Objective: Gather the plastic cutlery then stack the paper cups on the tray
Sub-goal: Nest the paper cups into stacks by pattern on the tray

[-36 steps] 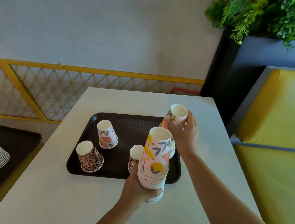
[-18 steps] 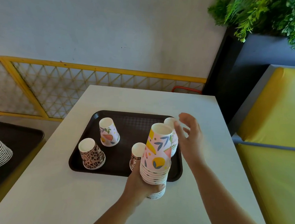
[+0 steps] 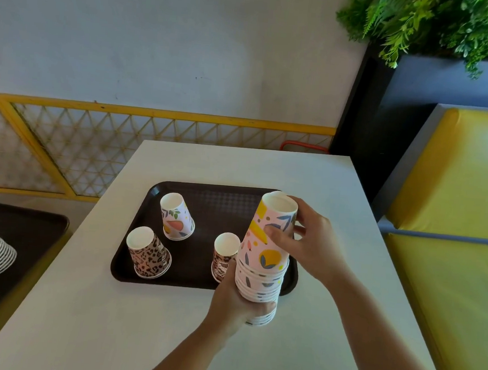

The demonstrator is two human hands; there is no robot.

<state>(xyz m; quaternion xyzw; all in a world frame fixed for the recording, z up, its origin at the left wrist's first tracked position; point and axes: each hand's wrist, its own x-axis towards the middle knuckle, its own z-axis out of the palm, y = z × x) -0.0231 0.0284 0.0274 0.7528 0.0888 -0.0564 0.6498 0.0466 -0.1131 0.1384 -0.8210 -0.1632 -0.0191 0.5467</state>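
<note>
Stack of cups [image 3: 263, 262]: your right hand [image 3: 309, 248] has just returned, fingers closed around its top cup. Your left hand [image 3: 237, 304] grips the base. Three loose cups remain on the tray [image 3: 206, 199].

Premises read as a casual eatery or fast-food dining area. Evidence: a white table [image 3: 167, 324] bearing a dark serving tray [image 3: 206, 199] of paper cups [image 3: 176, 217], with a yellow booth seat [image 3: 454, 201] at 3 o'clock. A planter [image 3: 439, 22] stands at 1 o'clock, a yellow lattice rail [image 3: 94, 144] runs at 11 o'clock, and a second tray [image 3: 38, 227] sits at 9 o'clock.
</note>
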